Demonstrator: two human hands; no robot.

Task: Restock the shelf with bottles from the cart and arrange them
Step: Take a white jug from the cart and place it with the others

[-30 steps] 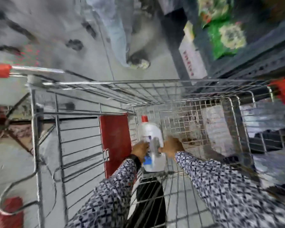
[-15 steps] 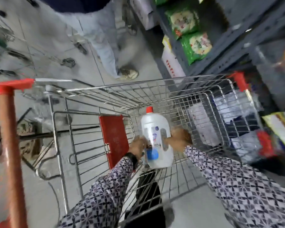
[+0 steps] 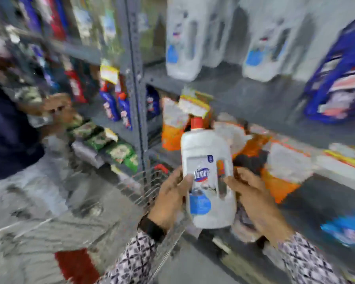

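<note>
while both my hands grip it, the white bottle [image 3: 208, 179] with the red cap [image 3: 196, 122] hangs upright in front of the shelf [image 3: 244, 97], above the wire cart [image 3: 150, 181] and touching neither. my left hand [image 3: 169, 198] presses its label side; the fingers [image 3: 186, 181] are wrapped onto the front. my right hand [image 3: 254, 201] clamps the handle side, thumb laid near the handle slot. two hands are used, i judge, because the bottle is bulky and probably heavy with liquid, and opposed pressure keeps it from tipping. the label faces me, which should let it go on the shelf facing outward. matching white bottles [image 3: 182, 44] stand in a row on the shelf above, near the front edge, with a gap between two groups; that gap looks like the likely destination. orange packs [image 3: 172, 136] fill the lower shelf behind the bottle. another person [image 3: 12, 128] stands at the left, well apart. much of the view is blurred, so finer details cannot be told.
</note>
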